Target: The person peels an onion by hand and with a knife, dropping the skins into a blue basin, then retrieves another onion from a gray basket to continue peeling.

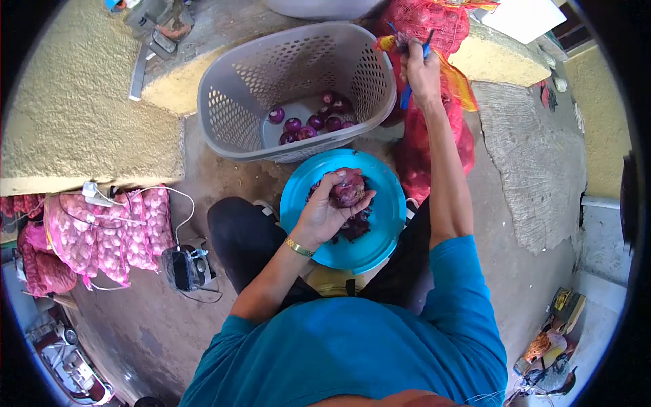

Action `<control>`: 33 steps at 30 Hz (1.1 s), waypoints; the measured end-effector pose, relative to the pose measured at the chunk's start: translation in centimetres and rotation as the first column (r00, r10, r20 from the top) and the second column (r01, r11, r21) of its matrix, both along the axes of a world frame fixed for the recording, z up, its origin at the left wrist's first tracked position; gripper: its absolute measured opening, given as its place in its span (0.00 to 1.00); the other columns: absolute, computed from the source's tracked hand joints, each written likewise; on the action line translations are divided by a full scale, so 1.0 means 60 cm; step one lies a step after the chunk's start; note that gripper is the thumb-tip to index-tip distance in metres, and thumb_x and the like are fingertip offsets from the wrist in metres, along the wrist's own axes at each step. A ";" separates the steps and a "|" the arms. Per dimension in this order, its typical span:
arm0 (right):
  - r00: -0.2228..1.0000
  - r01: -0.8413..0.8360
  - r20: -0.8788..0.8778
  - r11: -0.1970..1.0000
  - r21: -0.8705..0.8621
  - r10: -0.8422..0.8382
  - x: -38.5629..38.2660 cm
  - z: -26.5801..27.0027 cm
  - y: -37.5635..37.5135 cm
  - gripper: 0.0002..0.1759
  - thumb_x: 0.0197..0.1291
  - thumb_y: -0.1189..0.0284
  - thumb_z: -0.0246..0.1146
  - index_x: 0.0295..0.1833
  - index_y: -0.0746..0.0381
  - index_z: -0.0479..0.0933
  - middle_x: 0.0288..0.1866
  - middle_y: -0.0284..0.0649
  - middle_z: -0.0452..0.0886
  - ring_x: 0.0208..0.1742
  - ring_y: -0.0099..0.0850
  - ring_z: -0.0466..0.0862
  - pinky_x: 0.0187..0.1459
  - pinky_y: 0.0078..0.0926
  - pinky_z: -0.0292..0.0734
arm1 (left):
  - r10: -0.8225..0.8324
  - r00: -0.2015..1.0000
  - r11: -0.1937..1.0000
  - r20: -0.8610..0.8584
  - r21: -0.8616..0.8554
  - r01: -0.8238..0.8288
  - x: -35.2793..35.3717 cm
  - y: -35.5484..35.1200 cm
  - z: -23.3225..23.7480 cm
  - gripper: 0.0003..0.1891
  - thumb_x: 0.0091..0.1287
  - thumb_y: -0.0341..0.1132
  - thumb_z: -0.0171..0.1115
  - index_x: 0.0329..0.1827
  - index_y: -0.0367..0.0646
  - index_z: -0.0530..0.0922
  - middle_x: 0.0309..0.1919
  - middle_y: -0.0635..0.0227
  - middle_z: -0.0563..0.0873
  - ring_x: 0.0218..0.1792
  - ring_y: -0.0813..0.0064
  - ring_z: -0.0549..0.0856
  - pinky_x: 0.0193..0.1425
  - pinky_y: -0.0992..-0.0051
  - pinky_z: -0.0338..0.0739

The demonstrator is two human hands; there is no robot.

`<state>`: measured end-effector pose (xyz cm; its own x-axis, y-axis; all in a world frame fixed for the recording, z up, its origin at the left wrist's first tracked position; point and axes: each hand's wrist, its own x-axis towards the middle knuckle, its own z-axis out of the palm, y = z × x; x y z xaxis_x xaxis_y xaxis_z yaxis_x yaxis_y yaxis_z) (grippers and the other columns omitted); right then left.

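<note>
My left hand is closed around a red onion, palm up, above a turquoise basin. Dark onion peelings lie in the basin, partly hidden by the hand. My right arm reaches forward. At its end my right hand is closed on the upper part of a red mesh sack, where a yellow band and blue strips show about the fingers. Beyond the basin stands a grey perforated laundry basket, with several shiny purple onions on its bottom.
Another full red mesh sack rests behind the right hand. Pink net bags lie at the left, with a white power strip and cable on them. A dark device sits on the floor beside my left knee. Low yellow ledges flank the basket.
</note>
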<state>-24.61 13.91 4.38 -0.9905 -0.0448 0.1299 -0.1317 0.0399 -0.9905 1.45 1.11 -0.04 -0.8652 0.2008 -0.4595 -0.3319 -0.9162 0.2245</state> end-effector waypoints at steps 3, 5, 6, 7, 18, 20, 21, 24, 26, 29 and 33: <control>0.999 -0.030 -0.027 0.998 0.064 0.031 -0.031 -0.012 -0.015 0.20 0.70 0.58 0.54 0.28 0.59 0.71 0.18 0.29 0.70 0.16 0.20 0.67 0.19 0.22 0.63 | -0.056 0.998 0.998 -0.033 -0.042 0.055 -0.013 -0.025 0.000 0.20 0.70 0.41 0.57 0.59 0.37 0.72 0.57 0.57 0.78 0.59 0.50 0.78 0.65 0.56 0.75; 0.999 -0.023 -0.026 0.998 0.053 0.025 -0.034 -0.018 -0.026 0.20 0.70 0.58 0.53 0.28 0.59 0.71 0.18 0.29 0.70 0.16 0.20 0.67 0.19 0.22 0.63 | -0.097 0.994 0.993 -0.045 -0.072 0.094 -0.015 -0.035 0.000 0.21 0.71 0.42 0.56 0.60 0.37 0.71 0.57 0.56 0.78 0.59 0.51 0.78 0.65 0.57 0.75; 0.999 -0.012 -0.031 0.999 0.049 0.014 -0.036 -0.019 -0.030 0.20 0.70 0.59 0.53 0.27 0.59 0.71 0.18 0.28 0.70 0.16 0.19 0.66 0.19 0.22 0.63 | -0.091 0.995 0.992 -0.041 -0.087 0.087 -0.018 -0.036 0.005 0.22 0.71 0.43 0.56 0.61 0.36 0.71 0.57 0.56 0.78 0.58 0.51 0.79 0.64 0.58 0.76; 1.000 -0.010 -0.025 0.999 0.047 0.011 -0.037 -0.020 -0.033 0.20 0.70 0.59 0.53 0.27 0.59 0.71 0.18 0.28 0.70 0.16 0.19 0.66 0.19 0.22 0.63 | -0.086 0.996 0.992 -0.034 -0.098 0.082 -0.017 -0.036 0.009 0.23 0.72 0.43 0.55 0.61 0.36 0.71 0.56 0.56 0.78 0.58 0.51 0.79 0.64 0.60 0.76; 0.753 -0.173 0.455 0.811 -0.560 0.475 -0.080 -0.034 0.035 0.22 0.73 0.60 0.45 0.47 0.69 0.76 0.19 0.20 0.53 0.16 0.13 0.54 0.17 0.15 0.56 | -0.029 0.997 0.998 -0.066 -0.063 0.025 -0.014 -0.044 -0.001 0.26 0.71 0.44 0.55 0.63 0.33 0.69 0.53 0.52 0.79 0.57 0.55 0.80 0.63 0.62 0.77; 0.812 -0.143 0.434 0.854 -0.500 0.391 -0.069 -0.033 0.043 0.22 0.72 0.60 0.46 0.43 0.67 0.77 0.18 0.21 0.54 0.15 0.14 0.54 0.17 0.17 0.57 | -0.029 0.997 0.998 -0.069 -0.054 0.026 -0.010 -0.044 -0.002 0.26 0.71 0.44 0.55 0.63 0.32 0.69 0.53 0.51 0.79 0.57 0.55 0.80 0.63 0.62 0.77; 0.810 -0.142 0.438 0.855 -0.499 0.390 -0.057 -0.026 0.039 0.22 0.72 0.60 0.46 0.43 0.67 0.77 0.18 0.21 0.54 0.15 0.14 0.54 0.17 0.17 0.57 | -0.022 0.998 0.999 -0.061 -0.049 0.019 -0.010 -0.045 -0.001 0.26 0.71 0.44 0.56 0.63 0.32 0.69 0.53 0.51 0.79 0.57 0.55 0.80 0.63 0.62 0.77; 0.944 0.056 0.317 0.906 -0.419 0.088 -0.030 -0.007 0.034 0.20 0.73 0.61 0.44 0.40 0.63 0.76 0.18 0.22 0.57 0.15 0.15 0.55 0.18 0.17 0.56 | -0.006 0.998 0.999 -0.056 -0.041 0.003 -0.007 -0.043 0.005 0.26 0.70 0.44 0.57 0.62 0.32 0.69 0.53 0.50 0.78 0.57 0.55 0.80 0.63 0.62 0.77; 0.990 0.077 0.135 0.961 -0.265 -0.042 -0.021 -0.003 0.038 0.18 0.70 0.61 0.45 0.37 0.61 0.75 0.18 0.25 0.60 0.15 0.18 0.56 0.19 0.20 0.57 | -0.003 0.998 0.999 -0.060 -0.039 0.001 -0.002 -0.044 0.007 0.25 0.70 0.44 0.57 0.62 0.32 0.69 0.54 0.50 0.77 0.57 0.55 0.80 0.63 0.62 0.77; 0.989 0.145 0.048 0.932 -0.331 -0.136 -0.041 0.007 0.084 0.20 0.68 0.62 0.46 0.33 0.64 0.77 0.18 0.30 0.66 0.16 0.22 0.64 0.19 0.23 0.61 | 0.004 0.997 0.998 -0.082 -0.063 -0.010 0.002 -0.048 0.003 0.25 0.70 0.44 0.57 0.62 0.32 0.69 0.54 0.50 0.77 0.56 0.55 0.80 0.63 0.61 0.77; 0.977 0.174 -0.030 0.874 -0.453 -0.210 -0.072 0.035 0.128 0.17 0.68 0.62 0.47 0.34 0.62 0.72 0.18 0.29 0.63 0.16 0.21 0.62 0.19 0.23 0.60 | 0.028 0.998 0.996 -0.060 -0.086 -0.033 0.014 -0.046 -0.028 0.24 0.70 0.43 0.57 0.60 0.32 0.69 0.54 0.50 0.77 0.57 0.54 0.79 0.65 0.61 0.76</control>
